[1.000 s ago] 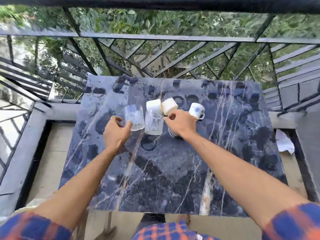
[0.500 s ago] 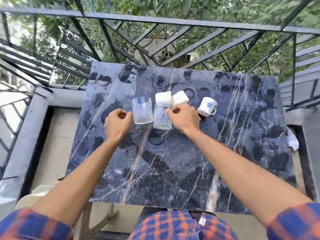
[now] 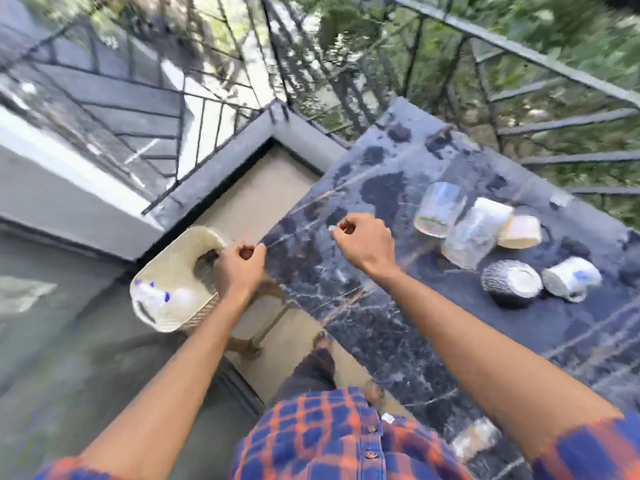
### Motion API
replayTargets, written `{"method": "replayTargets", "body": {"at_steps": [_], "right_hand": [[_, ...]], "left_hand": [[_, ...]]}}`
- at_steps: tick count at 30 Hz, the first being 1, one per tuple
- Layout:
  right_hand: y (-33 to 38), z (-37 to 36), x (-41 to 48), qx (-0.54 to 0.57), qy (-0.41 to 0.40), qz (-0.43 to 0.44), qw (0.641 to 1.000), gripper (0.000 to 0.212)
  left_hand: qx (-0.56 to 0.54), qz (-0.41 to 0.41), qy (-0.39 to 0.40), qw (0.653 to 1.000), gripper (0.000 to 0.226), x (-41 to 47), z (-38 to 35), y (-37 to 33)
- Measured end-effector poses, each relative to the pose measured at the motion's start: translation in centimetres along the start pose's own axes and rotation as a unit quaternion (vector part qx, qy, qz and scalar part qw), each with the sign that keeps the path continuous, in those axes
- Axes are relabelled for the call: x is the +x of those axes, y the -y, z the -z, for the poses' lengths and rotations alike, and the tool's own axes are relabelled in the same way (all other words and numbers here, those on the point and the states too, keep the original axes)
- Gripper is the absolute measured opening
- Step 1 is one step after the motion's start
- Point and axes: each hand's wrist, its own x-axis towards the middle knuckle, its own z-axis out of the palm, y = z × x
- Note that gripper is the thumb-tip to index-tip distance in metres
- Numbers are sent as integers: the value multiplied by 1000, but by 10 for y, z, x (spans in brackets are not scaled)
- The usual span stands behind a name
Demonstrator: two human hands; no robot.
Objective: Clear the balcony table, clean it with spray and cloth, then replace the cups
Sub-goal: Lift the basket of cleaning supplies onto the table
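The dark marble table [image 3: 398, 341] carries two clear glasses [image 3: 440, 209] [image 3: 467, 242], two white cups [image 3: 491, 211] [image 3: 521, 232], a dark ribbed cup [image 3: 510, 284] and a white cup with a blue mark [image 3: 571, 277]. My right hand [image 3: 363, 242] hovers over the table's left part, fingers curled, holding nothing. My left hand [image 3: 240, 266] hangs fisted and empty beyond the table's left edge, above a cream woven basket [image 3: 166, 271]. A white spray bottle with blue marks [image 3: 156, 297] lies in the basket, blurred.
Black metal railing [image 3: 381, 81] runs behind the table, with greenery beyond. A grey ledge [image 3: 221, 171] borders the tiled balcony floor [image 3: 256, 199]. The table's wooden legs [image 3: 270, 306] show under its left edge.
Both hands have let go of the glasses and cups and pulled back to the left. The view has swung left and down, bringing the basket into sight.
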Motion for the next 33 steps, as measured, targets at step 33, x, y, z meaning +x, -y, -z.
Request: {"method": "replayTargets", "body": {"at_steps": [33], "right_hand": [[158,-344,117,-229,274,63,932,31]], "left_hand": [[-130,342,-35,930,46,166,101,325]]}}
